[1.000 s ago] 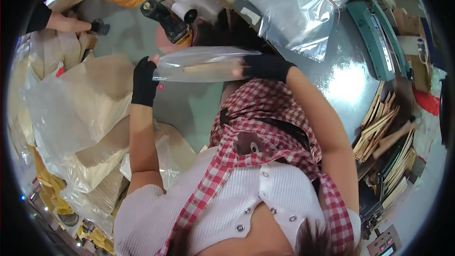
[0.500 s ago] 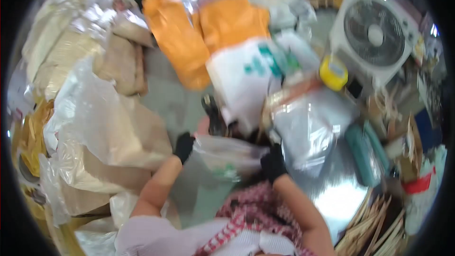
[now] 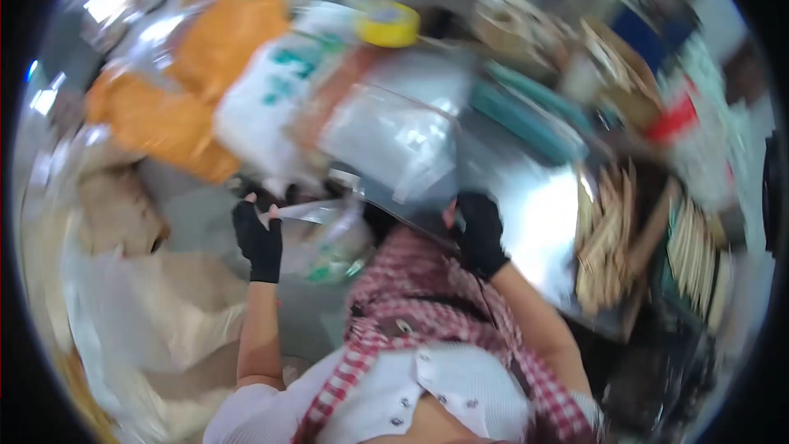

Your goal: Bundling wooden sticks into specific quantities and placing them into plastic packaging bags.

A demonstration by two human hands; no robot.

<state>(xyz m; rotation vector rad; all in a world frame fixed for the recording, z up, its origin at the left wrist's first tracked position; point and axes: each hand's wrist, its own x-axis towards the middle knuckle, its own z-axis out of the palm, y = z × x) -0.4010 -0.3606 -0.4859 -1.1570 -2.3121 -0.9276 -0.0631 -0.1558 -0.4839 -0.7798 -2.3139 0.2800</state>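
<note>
Both of my hands wear black gloves that leave the fingertips bare. My left hand (image 3: 259, 238) is closed on the edge of a clear plastic bag (image 3: 339, 251) with green print, which hangs to the right of that hand, in front of my checked apron (image 3: 419, 271). My right hand (image 3: 479, 234) is at the near edge of a shiny metal table (image 3: 526, 218), beside the apron. Its fingers are blurred and partly hidden, so I cannot see whether they grip anything. Clear plastic sheets or bags (image 3: 394, 136) lie flat on the table just beyond it.
A roll of yellow tape (image 3: 388, 25) sits at the table's far side. White printed sack (image 3: 279, 94) and orange bags (image 3: 164, 115) lie far left. Teal packets (image 3: 530, 115) and bundled wooden sticks (image 3: 606, 238) are on the right. Plastic-wrapped brown packages (image 3: 164, 296) fill the left.
The view has swung right. My right hand has come away from the clear bag to the table edge. My left hand still holds the bag, which now hangs bunched.
</note>
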